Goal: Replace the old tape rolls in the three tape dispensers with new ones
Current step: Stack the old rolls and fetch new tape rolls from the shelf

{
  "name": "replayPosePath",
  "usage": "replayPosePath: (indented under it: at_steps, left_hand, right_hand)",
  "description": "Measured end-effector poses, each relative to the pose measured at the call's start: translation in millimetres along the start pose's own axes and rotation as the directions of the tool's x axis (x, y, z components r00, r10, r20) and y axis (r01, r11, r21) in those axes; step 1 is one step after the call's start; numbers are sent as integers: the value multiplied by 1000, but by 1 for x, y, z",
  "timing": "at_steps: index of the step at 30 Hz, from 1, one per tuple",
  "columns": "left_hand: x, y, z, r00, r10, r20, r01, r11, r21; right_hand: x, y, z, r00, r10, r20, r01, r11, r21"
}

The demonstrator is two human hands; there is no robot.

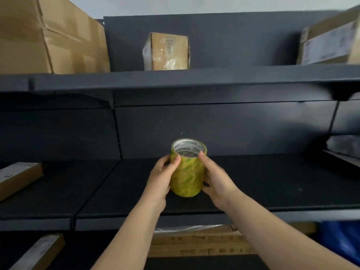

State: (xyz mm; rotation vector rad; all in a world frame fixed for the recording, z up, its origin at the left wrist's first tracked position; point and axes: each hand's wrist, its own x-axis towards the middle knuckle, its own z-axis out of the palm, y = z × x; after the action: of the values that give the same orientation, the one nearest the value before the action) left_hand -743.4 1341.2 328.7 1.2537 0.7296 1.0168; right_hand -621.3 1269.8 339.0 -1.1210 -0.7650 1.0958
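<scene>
Yellow-tinted stack of tape rolls (pixel 187 168) standing upright on dark middle shelf (pixel 272 184), near front edge. Left hand (pixel 162 177) and right hand (pixel 216 180) both cupping stack, pressing on opposite sides, fingers wrapping round. No dispensers showing. Risk: rolls appearing loosely stacked, so uneven squeeze or tilt while lifting could be letting lower rolls slide out and drop past shelf edge.
</scene>
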Motion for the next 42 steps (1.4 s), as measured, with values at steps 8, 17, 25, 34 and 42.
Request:
replayPosePath:
  at_steps: [8, 17, 25, 34, 42]
  left_hand:
    - [-21, -6, 94, 954, -58, 294, 71, 997, -33]
    - [-104, -18, 252, 804, -138, 579, 169, 986, 0]
    - [-239, -45, 421, 582, -180, 793, 250, 968, 37]
    - [-371, -79, 570, 283, -229, 931, 301, 943, 140]
    - [-445, -114, 693, -40, -254, 966, 281, 925, 255]
  right_hand:
    - [-67, -26, -73, 941, -104, -323, 91, 994, -55]
    - [-197, -58, -197, 755, -185, -628, 174, 981, -80]
    - [-376, -83, -316, 530, -244, -812, 227, 964, -141]
    - [-540, -94, -407, 195, -218, -956, 233, 957, -171]
    - [-632, -103, -478, -26, -200, -979, 270, 942, -200]
